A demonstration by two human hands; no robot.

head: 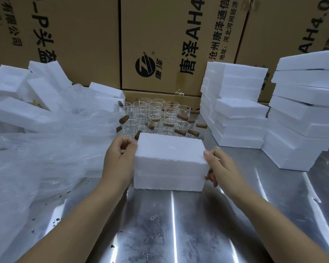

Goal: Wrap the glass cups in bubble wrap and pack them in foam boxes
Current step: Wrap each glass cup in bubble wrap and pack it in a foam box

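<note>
Though apart, left hand [118, 162], right hand [221, 168] around foam box [169, 158].

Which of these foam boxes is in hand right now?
The closed foam box at front centre, left hand and right hand gripping its ends. The stacks on the right and the heap on the left are untouched.

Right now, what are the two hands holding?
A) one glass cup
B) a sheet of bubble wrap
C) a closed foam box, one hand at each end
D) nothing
C: the left hand and the right hand grip opposite ends of the foam box, whose lid is on, while the glass cups stand behind it untouched and the bubble wrap lies off to the left.
</note>
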